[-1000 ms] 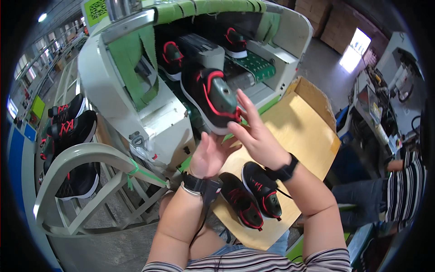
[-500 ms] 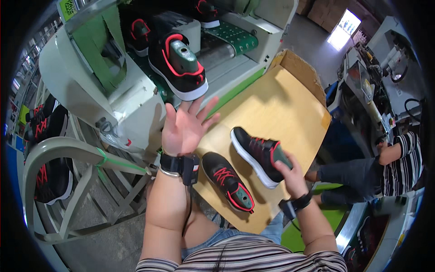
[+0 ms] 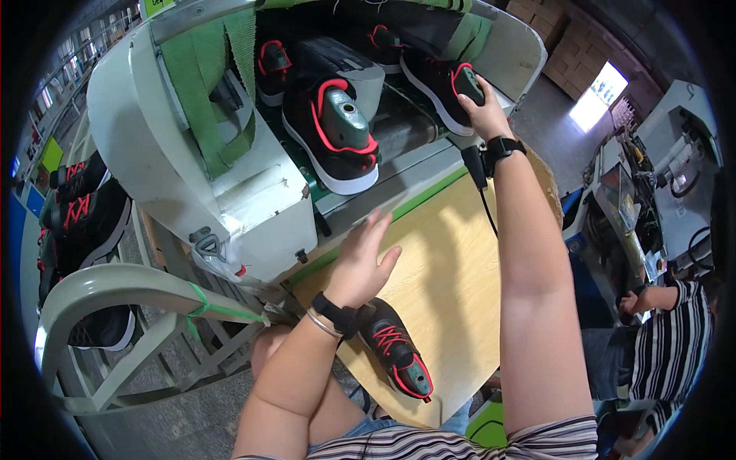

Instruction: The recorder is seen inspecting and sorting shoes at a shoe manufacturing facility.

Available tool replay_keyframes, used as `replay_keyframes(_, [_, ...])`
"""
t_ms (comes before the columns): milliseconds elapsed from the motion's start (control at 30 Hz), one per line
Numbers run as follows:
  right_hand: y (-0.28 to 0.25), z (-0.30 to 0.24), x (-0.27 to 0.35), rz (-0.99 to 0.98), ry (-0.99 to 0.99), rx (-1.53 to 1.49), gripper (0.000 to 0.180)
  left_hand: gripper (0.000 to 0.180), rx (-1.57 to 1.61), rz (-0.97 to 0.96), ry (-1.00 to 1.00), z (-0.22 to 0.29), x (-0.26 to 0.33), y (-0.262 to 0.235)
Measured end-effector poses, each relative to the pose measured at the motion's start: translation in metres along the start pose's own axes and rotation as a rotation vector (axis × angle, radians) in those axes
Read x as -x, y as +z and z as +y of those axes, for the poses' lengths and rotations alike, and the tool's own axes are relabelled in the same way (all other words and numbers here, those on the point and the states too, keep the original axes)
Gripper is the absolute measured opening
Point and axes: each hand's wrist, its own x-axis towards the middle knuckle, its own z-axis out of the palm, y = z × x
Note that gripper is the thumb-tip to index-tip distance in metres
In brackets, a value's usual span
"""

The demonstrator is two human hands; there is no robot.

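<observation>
"What are you gripping?"
"My right hand (image 3: 483, 111) is clamped on the heel of a black shoe (image 3: 431, 78), beyond the board (image 3: 437, 284)."
"And the other?"
"My left hand (image 3: 363, 262) is empty, thumb apart, above the board. A second shoe (image 3: 389, 343) lies on the board's near end; a third shoe (image 3: 316, 146) sits in the white machine (image 3: 142, 142) beyond it."

Right arm (image 3: 534, 253): on my remote view it reaches far forward, nearly straight, rising from the lower edge toward the upper right. I have the right hand (image 3: 484, 115) at its end in a firm grasp, thumb (image 3: 465, 104) and fingers curled apart from each other. Left arm (image 3: 295, 364): its forearm slants up and rightward, reaching less far. I hold the left hand (image 3: 360, 261) unclasped, fingers (image 3: 373, 230) extended forward, its thumb spread to the right.
</observation>
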Motion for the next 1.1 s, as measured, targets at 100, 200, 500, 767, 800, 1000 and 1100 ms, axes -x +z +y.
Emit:
replay_keyframes(100, [0.018,-0.020,0.026,0.157,-0.109,0.249,0.069,0.053,0.086,0.008,-0.062,0.001,0.005,-0.006])
replay_keyframes(200, [0.010,-0.019,0.082,0.266,-0.472,0.188,0.060,0.049,0.143,0.010,-0.061,0.010,0.005,-0.004])
replay_keyframes(500, [-0.019,-0.026,0.232,-0.406,-0.367,0.327,0.057,0.043,0.224,-0.004,-0.090,0.024,0.011,0.003])
replay_keyframes(767, [-0.031,0.065,0.180,-0.290,-0.005,0.794,0.069,0.042,0.146,-0.039,-0.102,0.025,0.013,0.005])
replay_keyframes(800, [-0.034,0.080,0.181,-0.373,0.108,0.783,0.072,0.042,0.143,-0.045,-0.099,0.025,0.012,0.007])
replay_keyframes(1000, [-0.013,0.114,0.232,-0.078,0.095,0.647,0.079,0.043,0.103,-0.105,-0.118,0.029,0.012,0.004])
replay_keyframes(1100, [-0.007,0.097,0.206,-0.199,-0.143,0.704,0.070,0.044,0.083,-0.104,-0.101,0.027,0.012,0.004])
